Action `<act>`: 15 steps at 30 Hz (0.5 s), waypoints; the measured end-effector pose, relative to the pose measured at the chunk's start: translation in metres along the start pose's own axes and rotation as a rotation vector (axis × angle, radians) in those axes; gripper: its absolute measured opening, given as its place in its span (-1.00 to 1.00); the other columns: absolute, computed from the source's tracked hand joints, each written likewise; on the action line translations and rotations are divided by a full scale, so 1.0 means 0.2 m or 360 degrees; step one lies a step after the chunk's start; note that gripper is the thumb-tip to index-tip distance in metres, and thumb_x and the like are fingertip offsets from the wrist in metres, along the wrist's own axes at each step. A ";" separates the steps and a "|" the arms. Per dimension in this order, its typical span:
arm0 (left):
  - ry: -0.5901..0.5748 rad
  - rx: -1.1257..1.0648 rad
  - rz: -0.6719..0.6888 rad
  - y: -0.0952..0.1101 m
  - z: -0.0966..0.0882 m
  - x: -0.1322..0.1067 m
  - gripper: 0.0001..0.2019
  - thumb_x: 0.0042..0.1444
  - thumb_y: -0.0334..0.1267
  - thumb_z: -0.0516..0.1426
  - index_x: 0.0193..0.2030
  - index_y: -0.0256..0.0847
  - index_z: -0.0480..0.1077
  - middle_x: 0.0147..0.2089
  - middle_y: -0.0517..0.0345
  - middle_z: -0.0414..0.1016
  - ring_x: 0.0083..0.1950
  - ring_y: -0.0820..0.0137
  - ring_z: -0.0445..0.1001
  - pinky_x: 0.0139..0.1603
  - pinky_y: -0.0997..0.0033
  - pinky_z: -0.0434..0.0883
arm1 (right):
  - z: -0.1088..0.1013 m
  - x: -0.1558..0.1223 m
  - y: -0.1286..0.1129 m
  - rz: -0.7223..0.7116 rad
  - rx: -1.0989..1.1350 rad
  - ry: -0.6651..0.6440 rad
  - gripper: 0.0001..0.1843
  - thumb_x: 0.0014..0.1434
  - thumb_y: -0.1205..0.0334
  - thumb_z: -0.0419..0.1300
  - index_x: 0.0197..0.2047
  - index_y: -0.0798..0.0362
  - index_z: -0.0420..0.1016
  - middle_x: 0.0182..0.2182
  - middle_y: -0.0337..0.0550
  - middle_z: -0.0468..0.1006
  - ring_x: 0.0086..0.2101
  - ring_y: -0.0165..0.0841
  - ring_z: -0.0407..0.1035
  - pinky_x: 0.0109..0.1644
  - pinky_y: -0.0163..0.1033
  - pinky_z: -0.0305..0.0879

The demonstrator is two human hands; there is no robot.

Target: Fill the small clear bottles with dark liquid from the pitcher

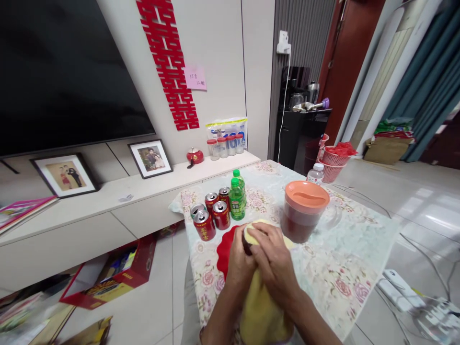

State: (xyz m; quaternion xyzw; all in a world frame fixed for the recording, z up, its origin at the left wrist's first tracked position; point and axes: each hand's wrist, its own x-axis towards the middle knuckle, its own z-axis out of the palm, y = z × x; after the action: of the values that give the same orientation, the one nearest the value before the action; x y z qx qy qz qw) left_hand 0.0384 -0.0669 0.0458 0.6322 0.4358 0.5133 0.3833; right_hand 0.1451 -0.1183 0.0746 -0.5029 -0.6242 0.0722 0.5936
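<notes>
My left hand (pixel 237 261) is closed around a dark item (pixel 246 243), mostly covered, whose kind I cannot make out. Wrapped over it is a yellow cloth (pixel 264 306), which hangs down toward my lap. My right hand (pixel 275 261) presses the cloth against the item from the right, fingers curled over the top. Under my left hand lies a red scalloped mat (pixel 223 254). Several red drink cans (pixel 204 226) and two green-capped bottles (pixel 237 201) stand just beyond. To the right is a clear pitcher (pixel 300 221) of brown liquid with an orange lid (pixel 307 195).
A floral tablecloth (pixel 334 282) covers the table. Behind the pitcher stands a clear bottle (pixel 315 173). The white cabinet (pixel 154 191) along the wall bears framed photos (pixel 151 158) and red-lidded jars (pixel 223 147). A red box (pixel 111 273) and power strips (pixel 398 290) lie on the floor.
</notes>
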 end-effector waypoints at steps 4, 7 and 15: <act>-0.0042 0.0027 0.0053 -0.05 0.01 0.00 -0.80 0.22 -0.20 0.13 -0.03 -0.09 0.45 -0.04 -0.07 0.66 -0.01 0.08 0.65 0.08 0.07 0.57 | 0.11 -0.01 0.08 0.0012 0.0072 -0.0077 -0.59 0.41 0.23 0.16 0.19 -0.02 0.73 0.27 0.05 0.66 0.32 -0.05 0.46 0.46 0.19 0.33; -0.0054 0.0043 0.0041 -0.09 0.02 -0.01 -0.72 0.26 -0.19 0.17 0.10 -0.11 0.45 0.08 -0.11 0.64 0.10 0.07 0.64 0.14 0.07 0.57 | 0.12 0.00 0.13 0.0179 0.0124 -0.0066 -0.58 0.47 0.17 0.12 0.21 0.02 0.72 0.30 0.09 0.63 0.32 -0.05 0.47 0.47 0.17 0.33; -0.0063 0.0048 0.0076 -0.09 0.01 -0.07 -0.42 0.32 -0.15 0.17 0.45 -0.16 0.28 0.48 -0.22 0.33 0.53 0.03 0.37 0.51 -0.03 0.39 | 0.08 0.07 0.14 0.0613 0.0434 -0.0151 -0.44 0.57 -0.12 0.01 0.15 0.04 0.73 0.03 0.02 0.80 0.00 -0.11 0.69 0.10 -0.09 0.62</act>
State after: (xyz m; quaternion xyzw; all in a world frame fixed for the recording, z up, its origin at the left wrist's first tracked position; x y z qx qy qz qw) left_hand 0.0371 -0.0735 0.0244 0.6582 0.4206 0.5030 0.3699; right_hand 0.1498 -0.0864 0.0597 -0.5238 -0.5285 0.2913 0.6013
